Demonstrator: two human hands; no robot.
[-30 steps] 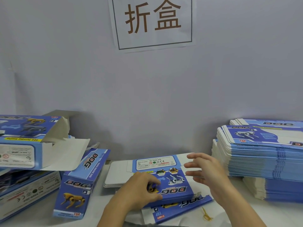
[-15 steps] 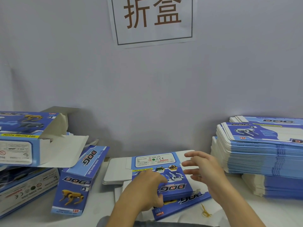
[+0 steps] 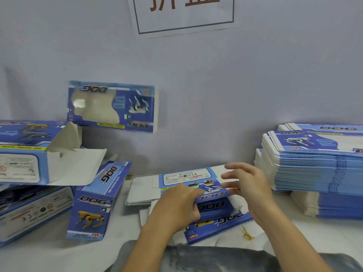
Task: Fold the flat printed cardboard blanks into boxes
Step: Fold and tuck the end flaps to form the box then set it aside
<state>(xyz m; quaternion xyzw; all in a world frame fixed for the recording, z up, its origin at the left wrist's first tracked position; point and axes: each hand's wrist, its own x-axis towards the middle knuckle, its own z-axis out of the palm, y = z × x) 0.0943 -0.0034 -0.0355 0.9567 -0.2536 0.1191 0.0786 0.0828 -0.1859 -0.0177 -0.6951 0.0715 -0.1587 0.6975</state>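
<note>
My left hand (image 3: 176, 205) is pinching the near edge of the top flat blank (image 3: 188, 185) on the small pile mid-tabletop (image 3: 49, 256). My right hand (image 3: 249, 185) hovers just over its right end, fingers spread, grabbing nothing. Big blank stack (image 3: 314, 163) sits to the right.

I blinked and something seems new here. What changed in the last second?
A windowed box has appeared before the wall, above the folded boxes on the left, blurred, apparently in mid-air. The left hand still grips the top blank; the right hand still hovers open over it. The stack of blanks and the folded boxes stayed put.
</note>
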